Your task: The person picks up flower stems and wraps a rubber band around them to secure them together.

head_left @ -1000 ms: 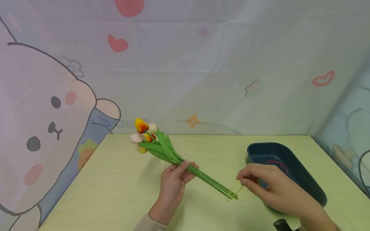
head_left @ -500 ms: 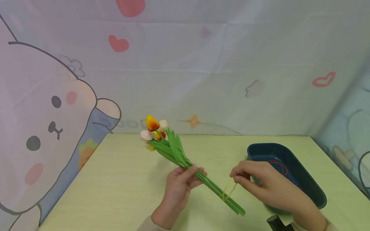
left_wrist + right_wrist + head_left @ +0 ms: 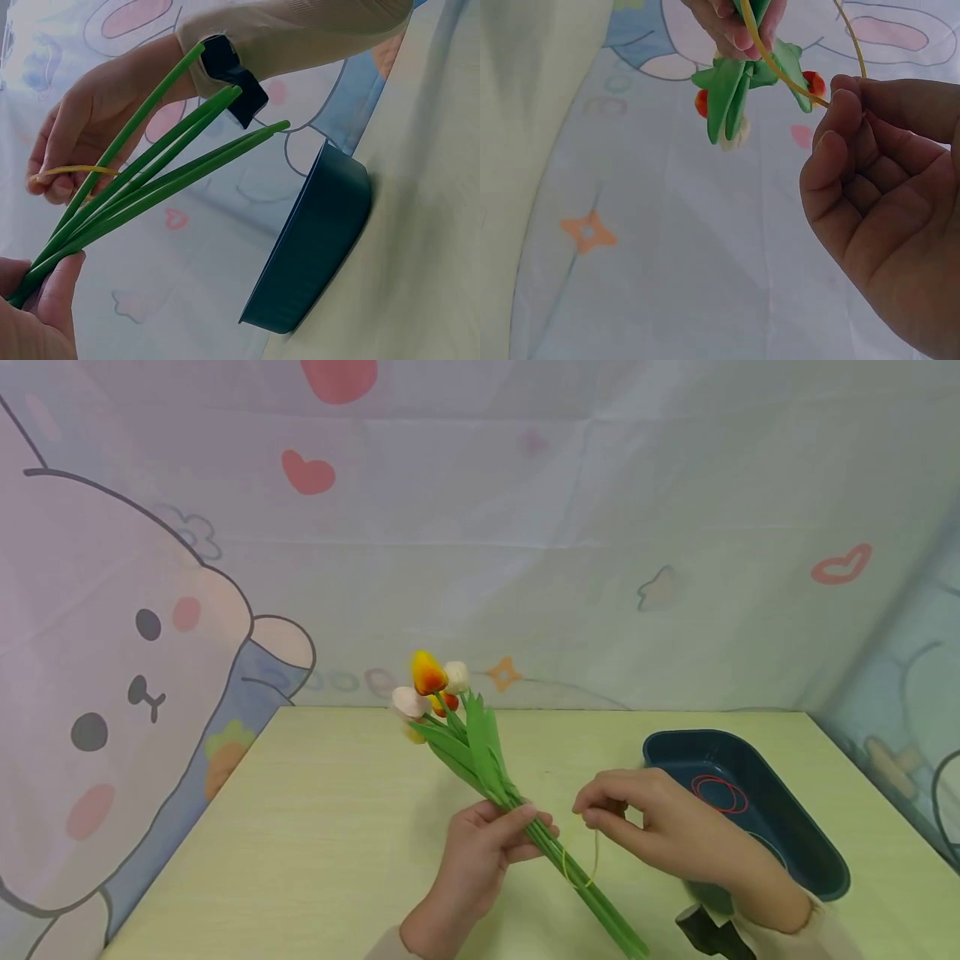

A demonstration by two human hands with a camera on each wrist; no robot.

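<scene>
My left hand [image 3: 487, 860] grips a bunch of artificial tulips [image 3: 480, 752] by the stems, just below the green leaves. Their white, pink and orange-yellow heads point up and left, while the stem ends slant down to the right. Between thumb and index finger, my right hand [image 3: 660, 827] pinches a yellow rubber band [image 3: 596, 860]. The band loops around the stems below my left hand. In the left wrist view the stems [image 3: 150, 157] fan apart towards their cut ends, with the band [image 3: 82, 169] across them. The right wrist view shows the band [image 3: 780, 71] stretched from the right fingertips.
A dark blue tray [image 3: 810, 852] stands on the right of the pale wooden table [image 3: 315, 827], partly behind my right forearm. Red rubber bands [image 3: 720, 795] lie inside it. A black strap [image 3: 712, 933] sits at the right wrist. A printed cloth [image 3: 480, 527] hangs behind.
The tulips and my left hand have moved right, and the bunch has turned steeper. My right hand has moved left, bringing the band from the stem ends up along the stems towards the left hand.
</scene>
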